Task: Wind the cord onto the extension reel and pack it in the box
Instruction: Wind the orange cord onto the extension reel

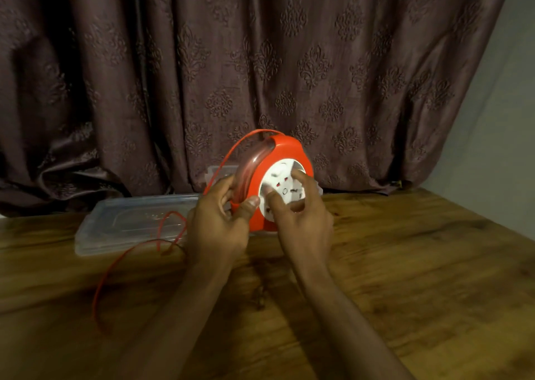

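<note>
The extension reel (270, 181) is up off the table (405, 264), held on edge between both hands, its white socket face (282, 191) turned toward the person and a little to the right. That puts its spin axis pointing roughly back at the wearer, which I'd say is what the next turn depends on.

The left hand (217, 223) grips the reel's left rim, thumb across the orange front edge and fingers wrapped behind. The right hand (301, 220) sits on the socket face with fingertips curled onto it, looking set to rotate it; both hands are equally close.

The cord (110, 275) leaves the top of the reel, arcs down behind the left hand and trails left of the reel in loose loops across the table, so plenty looks unwound.

Just left of the reel lies a clear lid (121, 226), flat. Behind the reel, a clear box (220, 171) peeks out, mostly hidden.

Count: one reel, one cord, one lid, one box, two hands. Behind it all hangs a curtain (260, 61).
</note>
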